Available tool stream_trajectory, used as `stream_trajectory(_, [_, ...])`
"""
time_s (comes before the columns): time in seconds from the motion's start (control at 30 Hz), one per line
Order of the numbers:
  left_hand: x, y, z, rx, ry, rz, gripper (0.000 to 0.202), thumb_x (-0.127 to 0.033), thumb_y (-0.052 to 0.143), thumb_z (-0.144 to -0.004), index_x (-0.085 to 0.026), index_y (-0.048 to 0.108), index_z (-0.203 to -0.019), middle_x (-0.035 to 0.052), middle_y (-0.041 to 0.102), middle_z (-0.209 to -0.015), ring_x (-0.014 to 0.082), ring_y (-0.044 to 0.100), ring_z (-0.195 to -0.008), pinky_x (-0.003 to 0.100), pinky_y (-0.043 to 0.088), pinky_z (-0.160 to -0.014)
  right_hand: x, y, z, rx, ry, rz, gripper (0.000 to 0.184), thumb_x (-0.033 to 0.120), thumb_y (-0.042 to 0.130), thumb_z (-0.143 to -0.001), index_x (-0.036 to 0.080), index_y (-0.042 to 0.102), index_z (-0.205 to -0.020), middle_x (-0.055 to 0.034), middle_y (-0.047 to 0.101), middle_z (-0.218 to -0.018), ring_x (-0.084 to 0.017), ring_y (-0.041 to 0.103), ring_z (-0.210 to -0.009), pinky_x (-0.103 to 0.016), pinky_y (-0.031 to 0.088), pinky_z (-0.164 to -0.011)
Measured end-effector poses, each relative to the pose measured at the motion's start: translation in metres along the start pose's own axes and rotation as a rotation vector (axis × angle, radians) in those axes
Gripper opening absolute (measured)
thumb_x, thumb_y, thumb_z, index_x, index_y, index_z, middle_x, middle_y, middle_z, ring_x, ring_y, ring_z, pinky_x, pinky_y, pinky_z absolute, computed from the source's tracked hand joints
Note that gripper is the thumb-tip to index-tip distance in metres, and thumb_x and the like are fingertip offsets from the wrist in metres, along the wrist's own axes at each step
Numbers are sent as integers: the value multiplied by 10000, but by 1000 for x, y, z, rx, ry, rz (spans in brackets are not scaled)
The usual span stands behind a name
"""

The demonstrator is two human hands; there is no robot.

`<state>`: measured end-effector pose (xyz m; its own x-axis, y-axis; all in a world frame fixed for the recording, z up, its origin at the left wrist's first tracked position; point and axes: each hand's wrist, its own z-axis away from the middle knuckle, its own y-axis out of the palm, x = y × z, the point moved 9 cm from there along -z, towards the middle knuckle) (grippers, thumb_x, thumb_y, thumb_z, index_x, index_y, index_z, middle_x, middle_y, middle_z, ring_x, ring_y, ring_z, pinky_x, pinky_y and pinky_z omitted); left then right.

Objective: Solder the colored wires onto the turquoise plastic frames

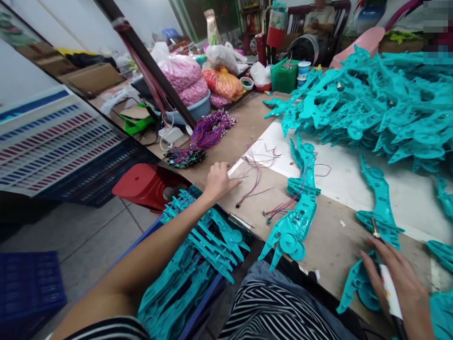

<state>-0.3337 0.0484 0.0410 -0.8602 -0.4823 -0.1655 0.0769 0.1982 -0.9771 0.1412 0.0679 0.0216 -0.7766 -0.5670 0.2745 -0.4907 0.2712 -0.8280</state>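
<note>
Found left hand [218,182] at near edge of table [244,115], with thumb spread away from fingers and nothing visible in grasp; unable to tell any contact with loose wires [253,186] just beside it. Found right hand [403,278] closed around white iron [388,285], pinching it between thumb and fingers. Noted metal tip of same directed at middle of second part [380,193], lying partly under right hand; unable to confirm contact at tip. Located first part [307,208] between both hands, lying on table with clawed end toward wearer and thin red and blue wires across its middle. Observed white sheet [341,182] beneath upper ends of both. Recorded large teal pile [371,108] at far right of table, wire bundle [212,130] beyond left hand, and further off, blue tub [201,108] with pink bag [180,78]. Noted more teal stock [226,236] stacked below left forearm, beside table, and red stool [139,186] on floor to left, near stack.
</note>
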Motion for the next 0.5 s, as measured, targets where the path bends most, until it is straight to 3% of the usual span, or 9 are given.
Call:
stream_trajectory(0.1, [13,13,0,53,-56,-92,691,-445,737,-773,-105,508,-1329,211,561,-1260,365,511,-1159,448,436,-953,11,-7,-5,-48,-90,42,529,478,433,-985,268,447,-1470,-71,670,-1224,-253,667,-1097,-344,490,-1058])
stream_trajectory(0.27, [10,10,-14,-17,-20,-114,418,-379,610,-872,-159,616,-1228,186,581,-1205,370,481,-1172,471,413,-947,13,-6,-6,-41,-99,64,521,481,358,-1006,252,443,-1466,-96,661,-1226,-271,658,-1103,-367,505,-1030])
stream_trajectory(0.4, [-13,2,-34,-79,108,-50,390,-288,605,-865,-151,637,-1229,184,566,-1246,346,466,-1200,451,406,-970,16,-7,-7,-44,-129,63,496,431,409,-1000,235,454,-1453,-112,673,-1198,-292,661,-1092,-392,527,-985])
stream_trajectory(0.5, [-44,10,-54,4,241,36,317,-267,580,-876,-169,694,-1155,158,614,-1176,320,494,-1171,440,397,-989,17,-9,-9,-58,-130,46,481,400,499,-973,250,479,-1430,-93,690,-1163,-273,677,-1067,-365,542,-955])
